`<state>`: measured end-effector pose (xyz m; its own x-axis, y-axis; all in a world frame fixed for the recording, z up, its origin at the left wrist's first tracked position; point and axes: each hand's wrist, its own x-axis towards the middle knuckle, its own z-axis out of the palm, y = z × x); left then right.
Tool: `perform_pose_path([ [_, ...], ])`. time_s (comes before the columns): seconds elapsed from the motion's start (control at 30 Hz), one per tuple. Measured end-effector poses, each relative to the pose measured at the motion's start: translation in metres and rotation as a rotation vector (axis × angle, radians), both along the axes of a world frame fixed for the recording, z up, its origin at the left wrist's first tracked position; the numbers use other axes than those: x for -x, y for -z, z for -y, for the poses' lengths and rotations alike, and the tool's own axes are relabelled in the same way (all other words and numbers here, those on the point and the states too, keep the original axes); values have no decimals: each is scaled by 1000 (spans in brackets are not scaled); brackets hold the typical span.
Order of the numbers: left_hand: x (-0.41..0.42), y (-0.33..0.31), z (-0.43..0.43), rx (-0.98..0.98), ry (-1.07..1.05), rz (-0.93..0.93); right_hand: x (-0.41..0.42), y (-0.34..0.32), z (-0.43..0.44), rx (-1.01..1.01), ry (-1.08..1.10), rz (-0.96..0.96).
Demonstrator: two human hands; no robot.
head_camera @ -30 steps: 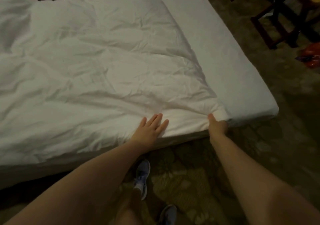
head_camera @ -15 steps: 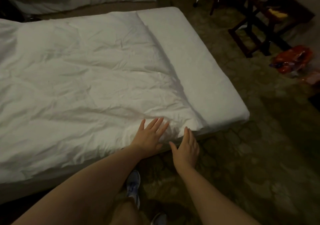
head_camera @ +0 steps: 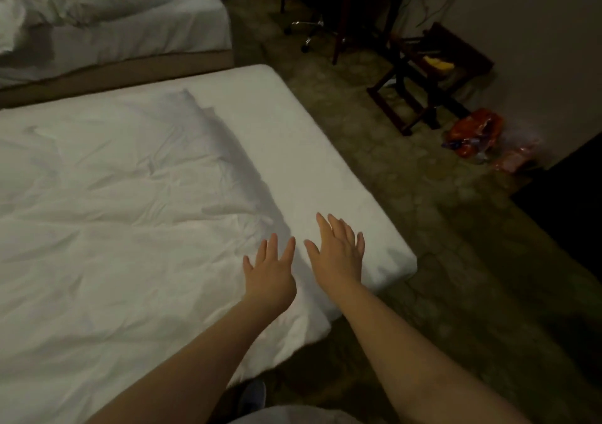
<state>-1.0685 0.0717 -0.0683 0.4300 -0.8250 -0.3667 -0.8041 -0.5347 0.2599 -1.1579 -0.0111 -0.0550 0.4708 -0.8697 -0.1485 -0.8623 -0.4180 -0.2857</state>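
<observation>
Head view: right hand [head_camera: 338, 257] moved over mattress [head_camera: 293, 143], left hand [head_camera: 270, 277] still on duvet [head_camera: 114, 215]; both spread, empty.

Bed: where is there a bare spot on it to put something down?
The mattress strip is free, between the duvet and the carpet-side edge, beyond the right hand. The carpet beside it, up to the wooden rack, is bare too. Crowded: the near corner, under the left hand and right hand, and the orange bags by the wall.
</observation>
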Motion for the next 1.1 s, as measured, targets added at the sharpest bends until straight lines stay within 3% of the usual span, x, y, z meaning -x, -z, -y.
perform_pose_path([
  [0.23, 27, -23, 128, 18, 0, 127, 40, -37, 130, -26, -31, 81],
  [0.47, 122, -49, 271, 82, -207, 71, 117, -82, 290, 70, -212, 92],
  [0.57, 142, -76, 324, 121, -203, 89, 138, -100, 352, 74, -258, 94],
  [0.77, 111, -104, 423, 202, -357, 209, 129, -105, 471, 114, -361, 128],
  [0.97, 63, -85, 538, 129, -509, 206, 65, -117, 618, 207, -516, 98],
  [1.1, 28, -110, 641, 98, -532, 212, 35, -132, 720, 206, -534, 89],
])
